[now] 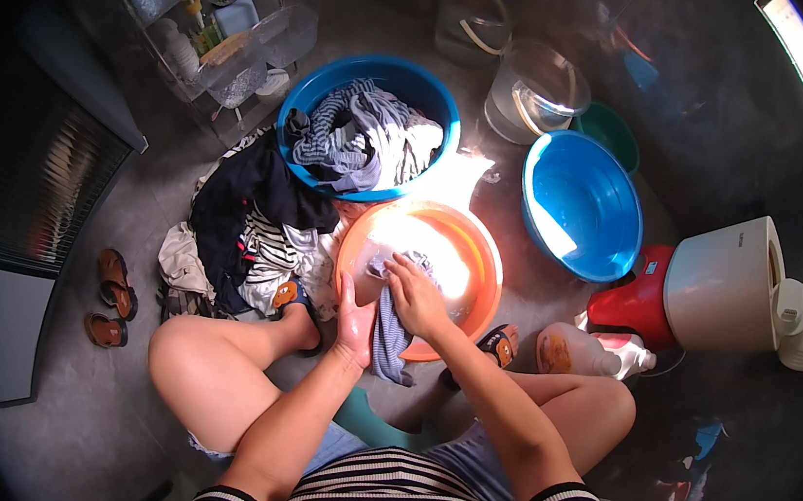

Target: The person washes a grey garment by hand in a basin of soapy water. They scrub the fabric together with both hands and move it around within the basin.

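Observation:
An orange plastic basin (494, 260) with sunlit water stands on the floor between my feet. A wet striped cloth garment (390, 334) lies partly in the water and hangs over the basin's near rim. My left hand (355, 325) is beside the cloth at the near left rim, palm turned up and fingers mostly hidden along its edge; whether it grips the cloth cannot be told. My right hand (416, 297) lies over the garment from the right, fingers extended, above the water. How firmly it touches the cloth is unclear.
Beyond stands a blue basin (286, 143) of clothes, with a clothes pile (232, 189) left of it. At right are an empty blue basin (587, 197), clear buckets (529, 80), plastic bottles (567, 349) and a red and white appliance (721, 284). A shelf rack (151, 52) and brown sandals (115, 286) are at left.

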